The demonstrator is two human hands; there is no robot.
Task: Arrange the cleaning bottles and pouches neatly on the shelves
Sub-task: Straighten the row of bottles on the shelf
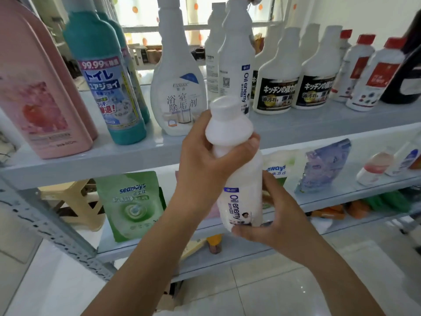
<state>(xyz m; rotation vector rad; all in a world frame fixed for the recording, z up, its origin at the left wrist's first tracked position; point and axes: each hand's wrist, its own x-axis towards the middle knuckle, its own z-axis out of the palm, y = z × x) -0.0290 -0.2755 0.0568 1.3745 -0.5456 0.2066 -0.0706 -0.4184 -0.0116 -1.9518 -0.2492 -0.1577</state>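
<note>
Two bare forearms rise from the bottom edge. The left grip (205, 156) is closed round the narrow neck of a tall white plastic bottle labelled "Oil enemy" (238, 201). The right grip (275, 213) cups its base, fingers curled round it. The bottle is held in the air, nearly upright, in front of the pale grey upper shelf (136, 153) and rests on no shelf. Its label faces outward, probably so it can stand with the matching white bottles (237, 60) just behind it. A green "seaways" pouch (131, 204) stands on the shelf below.
</note>
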